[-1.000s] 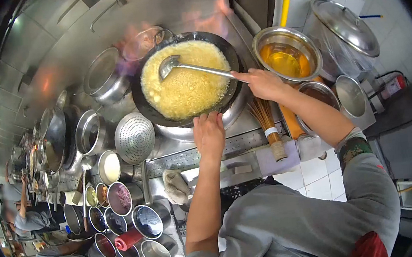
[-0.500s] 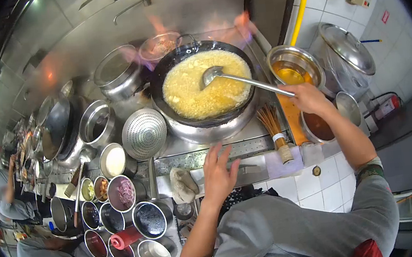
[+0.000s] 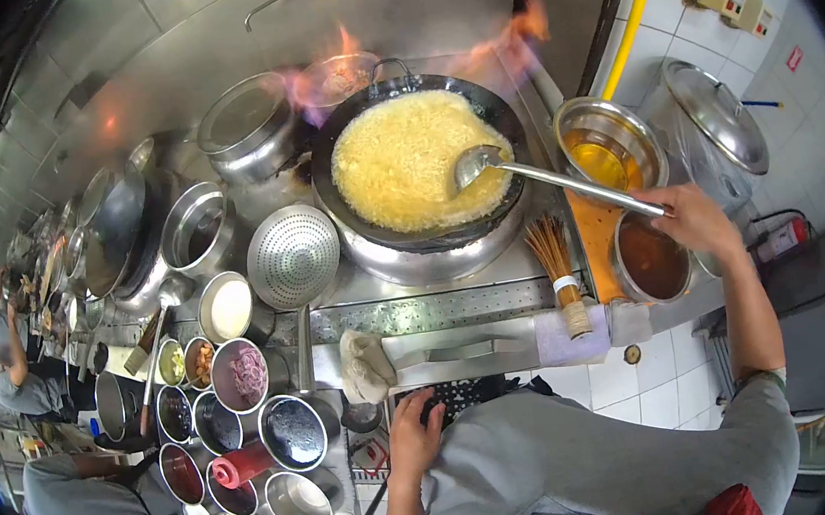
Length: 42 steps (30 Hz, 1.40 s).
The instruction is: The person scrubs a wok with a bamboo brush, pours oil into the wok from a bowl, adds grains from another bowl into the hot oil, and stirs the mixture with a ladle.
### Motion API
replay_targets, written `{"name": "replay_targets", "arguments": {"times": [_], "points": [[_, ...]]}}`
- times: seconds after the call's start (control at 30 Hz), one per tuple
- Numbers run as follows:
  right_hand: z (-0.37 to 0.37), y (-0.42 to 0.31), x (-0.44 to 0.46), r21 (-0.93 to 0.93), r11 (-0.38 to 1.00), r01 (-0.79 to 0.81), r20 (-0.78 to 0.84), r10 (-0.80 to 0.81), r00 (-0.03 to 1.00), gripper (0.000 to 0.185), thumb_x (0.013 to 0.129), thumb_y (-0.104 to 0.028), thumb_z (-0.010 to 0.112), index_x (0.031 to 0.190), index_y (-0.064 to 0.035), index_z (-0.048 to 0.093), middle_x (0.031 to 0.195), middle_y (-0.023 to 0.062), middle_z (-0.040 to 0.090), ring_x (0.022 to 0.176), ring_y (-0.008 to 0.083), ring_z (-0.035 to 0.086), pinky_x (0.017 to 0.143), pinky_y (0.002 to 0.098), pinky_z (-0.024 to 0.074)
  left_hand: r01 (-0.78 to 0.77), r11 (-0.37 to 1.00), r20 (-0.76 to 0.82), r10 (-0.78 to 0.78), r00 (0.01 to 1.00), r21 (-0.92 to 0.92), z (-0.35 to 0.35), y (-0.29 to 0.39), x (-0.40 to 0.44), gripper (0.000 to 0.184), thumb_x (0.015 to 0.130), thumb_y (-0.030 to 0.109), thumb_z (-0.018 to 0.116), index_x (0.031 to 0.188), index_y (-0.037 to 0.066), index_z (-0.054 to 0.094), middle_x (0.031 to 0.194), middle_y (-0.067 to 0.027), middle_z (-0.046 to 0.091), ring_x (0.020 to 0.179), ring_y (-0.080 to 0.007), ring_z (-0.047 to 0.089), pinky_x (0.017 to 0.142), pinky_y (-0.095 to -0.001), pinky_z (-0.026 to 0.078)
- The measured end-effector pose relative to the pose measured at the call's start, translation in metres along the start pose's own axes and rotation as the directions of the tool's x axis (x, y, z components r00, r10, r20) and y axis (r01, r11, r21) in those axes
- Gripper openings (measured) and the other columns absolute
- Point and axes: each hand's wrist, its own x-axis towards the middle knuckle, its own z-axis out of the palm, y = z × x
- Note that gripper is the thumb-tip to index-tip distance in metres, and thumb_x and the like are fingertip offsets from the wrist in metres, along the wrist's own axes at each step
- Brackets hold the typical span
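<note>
My right hand (image 3: 698, 219) is wrapped round the end of a long metal ladle (image 3: 565, 179). The ladle's bowl rests in bubbling yellow food at the right side of a black wok (image 3: 324, 181), which sits on a round steel burner. My left hand (image 3: 416, 436) is low in front of the counter, near my body, away from the wok. Its fingers are bent and slightly apart, with nothing seen in them. Left of the wok lies a perforated strainer (image 3: 294, 255), and to its right stands a bamboo brush (image 3: 566, 287).
Flames rise behind the wok. A bowl of yellow oil (image 3: 609, 161) and a pot of brown liquid (image 3: 652, 257) stand at the right. Several ingredient containers fill the left, with a red bottle (image 3: 241, 464) among them. Other people stand at the far left.
My left hand has left the wok's near rim and dropped back toward my body. The ladle has swung from the left of the food to its right side, still in my right hand.
</note>
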Motion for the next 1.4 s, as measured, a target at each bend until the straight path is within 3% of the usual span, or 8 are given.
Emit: {"name": "replay_targets", "arguments": {"times": [0.17, 0.23, 0.5, 0.63, 0.73, 1.03, 1.3, 1.4], "points": [[0.048, 0.025, 0.025, 0.092, 0.988, 0.122, -0.057, -0.117, 0.991, 0.050, 0.081, -0.003, 0.070, 0.129, -0.0179, 0.066, 0.104, 0.0206, 0.070, 0.091, 0.0372, 0.068, 0.084, 0.0414, 0.0524, 0.050, 0.999, 0.064, -0.052, 0.997, 0.022, 0.027, -0.018, -0.012, 0.032, 0.090, 0.021, 0.069, 0.115, 0.001, 0.067, 0.111, -0.0190, 0.067, 0.104, -0.0380, 0.064, 0.091, -0.0408, 0.051], [0.062, 0.026, 0.039, 0.121, 0.988, 0.095, -0.024, -0.092, 0.995, 0.050, 0.082, -0.004, 0.070, 0.129, -0.0186, 0.066, 0.105, 0.0207, 0.070, 0.093, 0.0374, 0.068, 0.085, 0.0418, 0.0521, 0.086, 0.995, 0.089, -0.090, 0.992, 0.044, 0.031, -0.015, -0.013, 0.032, 0.091, 0.021, 0.068, 0.115, 0.001, 0.067, 0.110, -0.0194, 0.067, 0.104, -0.0386, 0.064, 0.091, -0.0413, 0.051], [0.106, 0.017, 0.089, 0.209, 0.945, 0.253, -0.104, -0.236, 0.966, 0.050, 0.084, -0.005, 0.067, 0.132, -0.0195, 0.064, 0.099, 0.0207, 0.070, 0.088, 0.0392, 0.067, 0.080, 0.0463, 0.0518, 0.193, 0.972, 0.037, -0.199, 0.979, 0.136, 0.057, -0.027, -0.028, 0.030, 0.090, 0.021, 0.068, 0.113, 0.002, 0.069, 0.107, -0.0215, 0.068, 0.102, -0.0389, 0.064, 0.088, -0.0427, 0.051], [0.110, 0.002, 0.108, 0.213, 0.951, 0.226, -0.074, -0.215, 0.974, 0.051, 0.086, -0.007, 0.066, 0.134, -0.0223, 0.062, 0.102, 0.0198, 0.070, 0.092, 0.0388, 0.066, 0.081, 0.0480, 0.0512, 0.275, 0.951, 0.016, -0.281, 0.960, 0.143, 0.068, -0.033, -0.040, 0.029, 0.090, 0.021, 0.068, 0.112, 0.003, 0.070, 0.102, -0.0208, 0.069, 0.098, -0.0371, 0.066, 0.085, -0.0429, 0.051], [0.118, -0.003, 0.124, 0.193, 0.952, 0.235, -0.099, -0.220, 0.971, 0.050, 0.087, -0.008, 0.063, 0.134, -0.0249, 0.061, 0.103, 0.0191, 0.070, 0.094, 0.0391, 0.066, 0.082, 0.0487, 0.0518, 0.355, 0.926, -0.008, -0.356, 0.934, 0.127, 0.074, -0.030, -0.048, 0.032, 0.090, 0.024, 0.068, 0.114, 0.002, 0.069, 0.109, -0.0254, 0.067, 0.103, -0.0417, 0.063, 0.091, -0.0459, 0.049], [0.117, 0.008, 0.164, 0.008, 0.974, 0.225, -0.172, -0.221, 0.960, 0.053, 0.089, -0.008, 0.059, 0.137, -0.0283, 0.059, 0.107, 0.0178, 0.069, 0.098, 0.0393, 0.066, 0.088, 0.0496, 0.0529, 0.406, 0.903, -0.054, -0.402, 0.914, 0.142, 0.086, -0.038, -0.070, 0.030, 0.090, 0.024, 0.067, 0.110, 0.002, 0.069, 0.110, -0.0248, 0.067, 0.104, -0.0412, 0.064, 0.090, -0.0454, 0.050], [0.107, 0.039, 0.142, 0.017, 0.994, 0.110, -0.128, -0.107, 0.986, 0.053, 0.087, -0.010, 0.063, 0.137, -0.0285, 0.059, 0.105, 0.0206, 0.069, 0.099, 0.0402, 0.065, 0.088, 0.0493, 0.0518, 0.458, 0.878, 0.010, -0.464, 0.886, 0.142, 0.098, -0.091, -0.099, 0.032, 0.089, 0.025, 0.068, 0.109, 0.000, 0.070, 0.104, -0.0243, 0.069, 0.099, -0.0407, 0.066, 0.088, -0.0448, 0.051], [0.094, 0.044, 0.121, 0.036, 0.995, 0.096, -0.121, -0.091, 0.988, 0.049, 0.087, -0.010, 0.063, 0.133, -0.0239, 0.062, 0.105, 0.0215, 0.069, 0.099, 0.0396, 0.066, 0.088, 0.0484, 0.0513, 0.454, 0.882, 0.059, -0.463, 0.884, 0.129, 0.097, -0.125, -0.116, 0.032, 0.089, 0.025, 0.067, 0.110, 0.002, 0.070, 0.103, -0.0235, 0.070, 0.098, -0.0408, 0.067, 0.087, -0.0451, 0.052]]}}
